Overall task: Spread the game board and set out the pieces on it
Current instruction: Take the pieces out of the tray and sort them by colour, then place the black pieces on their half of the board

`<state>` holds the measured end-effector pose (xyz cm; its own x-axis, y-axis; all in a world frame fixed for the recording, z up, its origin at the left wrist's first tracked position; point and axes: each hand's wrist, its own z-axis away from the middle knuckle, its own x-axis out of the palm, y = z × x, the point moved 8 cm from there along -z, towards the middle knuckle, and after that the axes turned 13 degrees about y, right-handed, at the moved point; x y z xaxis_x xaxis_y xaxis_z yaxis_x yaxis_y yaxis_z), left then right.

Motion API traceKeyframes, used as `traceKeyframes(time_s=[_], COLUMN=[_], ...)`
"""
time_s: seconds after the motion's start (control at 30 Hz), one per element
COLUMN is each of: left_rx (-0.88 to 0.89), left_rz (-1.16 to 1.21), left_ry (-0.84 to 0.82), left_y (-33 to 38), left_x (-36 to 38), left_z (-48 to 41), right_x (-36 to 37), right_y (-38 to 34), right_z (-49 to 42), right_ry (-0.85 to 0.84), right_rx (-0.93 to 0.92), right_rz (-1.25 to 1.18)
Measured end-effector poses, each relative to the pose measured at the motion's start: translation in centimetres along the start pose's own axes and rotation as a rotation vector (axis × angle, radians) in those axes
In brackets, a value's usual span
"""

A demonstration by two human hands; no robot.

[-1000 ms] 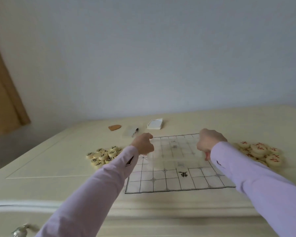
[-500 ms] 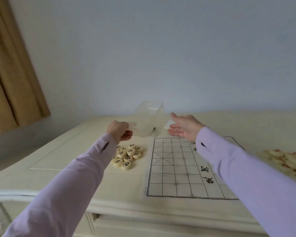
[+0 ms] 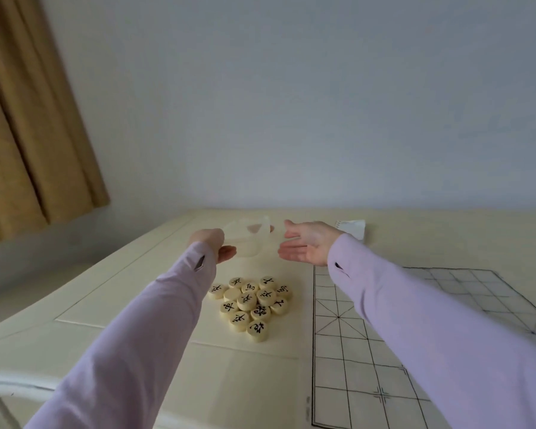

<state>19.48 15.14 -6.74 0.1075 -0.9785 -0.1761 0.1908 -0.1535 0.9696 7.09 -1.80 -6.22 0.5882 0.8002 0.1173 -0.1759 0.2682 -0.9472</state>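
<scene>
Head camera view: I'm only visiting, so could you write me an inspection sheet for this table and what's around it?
Surface: cream table, flat, with panel lines.
Job's things: game board spread flat at the right, no pieces on the part that shows; black-marked pieces heaped left of it, off the board.
Clutter: clear box beyond the heap; white notepad behind the right hand.
Grippers (hands): left hand holds the clear box; right hand open, palm towards the box, holding nothing.
Cables: nothing seen.
Surroundings: pale wall; tan curtain at the left.
</scene>
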Motion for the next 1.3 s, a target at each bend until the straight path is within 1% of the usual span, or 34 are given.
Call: traceKeyframes(time_s=[0.1,0.2,0.27,0.37,0.43,0.5,0.57,0.67,0.77,0.83,0.87,0.9,0.97,1.03,1.1,1.2,1.3], left_rx=[-0.004,-0.016,0.049,0.087,0.179,0.292,0.414,0.593,0.789,0.920,0.956,0.973,1.002,1.030,1.016,0.984,0.973], left_rz=[-0.016,0.017,-0.027,-0.039,-0.030,-0.043,-0.118,-0.356,-0.624,-0.804,-0.884,-0.965,-1.103,-1.158,-1.161,-1.157,-1.235], left_ry=[-0.015,-0.047,-0.030,0.036,0.034,-0.063,-0.260,-0.553,-0.696,-0.773,-0.815,-0.849,-0.887,-0.913,-0.930,-0.926,-0.931], left_y=[0.1,-0.4,-0.5,-0.1,1.0,2.0,2.5,1.7,0.2,-1.2,-2.1,-3.1,-4.8,-5.9,-6.2,-6.3,-6.7], left_x=[0.5,1.1,1.2,1.0,1.4,2.5,4.4,7.7,9.5,10.3,10.5,10.8,11.1,11.3,10.9,10.0,9.4], left_z=[-1.1,-1.5,-1.5,0.0,2.2,5.2,9.0,14.6,18.7,21.1,22.2,22.8,23.6,23.8,23.6,22.6,21.7], right_x=[-0.1,-0.8,-1.4,-2.4,-3.0,-3.8,-5.1,-7.8,-10.3,-11.5,-11.9,-12.5,-14.0,-15.0,-16.2,-19.0,-21.3], right_y=[0.8,1.2,1.3,1.2,1.1,1.0,0.8,0.6,0.0,-0.1,0.1,0.6,1.8,2.8,3.5,4.0,5.2], right_z=[-1.3,-2.0,-2.1,-1.3,-0.6,0.5,1.7,3.7,5.9,7.6,8.4,8.9,9.5,9.8,10.2,11.2,11.4], right_ry=[0.023,0.048,0.067,0.091,0.099,0.102,0.122,0.197,0.253,0.226,0.205,0.189,0.150,0.101,0.079,0.099,0.113], right_rx=[0.020,0.028,0.023,-0.008,-0.025,-0.047,-0.081,-0.175,-0.295,-0.364,-0.393,-0.391,-0.337,-0.295,-0.262,-0.219,-0.138], right_rz=[0.020,0.027,0.029,0.046,0.064,0.106,0.158,0.332,0.619,0.910,1.055,1.162,1.303,1.394,1.455,1.512,1.487])
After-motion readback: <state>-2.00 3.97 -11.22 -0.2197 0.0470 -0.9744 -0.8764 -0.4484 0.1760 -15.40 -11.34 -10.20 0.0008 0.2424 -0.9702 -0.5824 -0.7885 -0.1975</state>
